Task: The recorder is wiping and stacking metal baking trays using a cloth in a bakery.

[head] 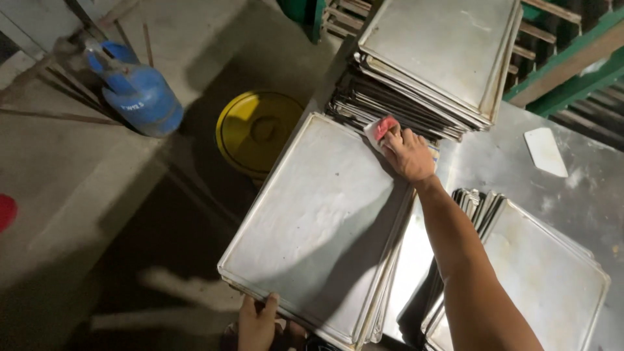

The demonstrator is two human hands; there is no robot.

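Right hand (408, 153) presses a pink-and-white pad (380, 129), likely a sponge, fingers clenched over it, at the far corner of the top baking tray (312, 227). Left hand (257, 322) grips the near rim. Advisable: steady tray, even overlapping strokes.

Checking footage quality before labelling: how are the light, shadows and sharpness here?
Head view: dim overall; the top tray catches soft light, with the right hand and its arm casting a dark shadow across it; floor at lower left is murky, with a blurred pale streak.
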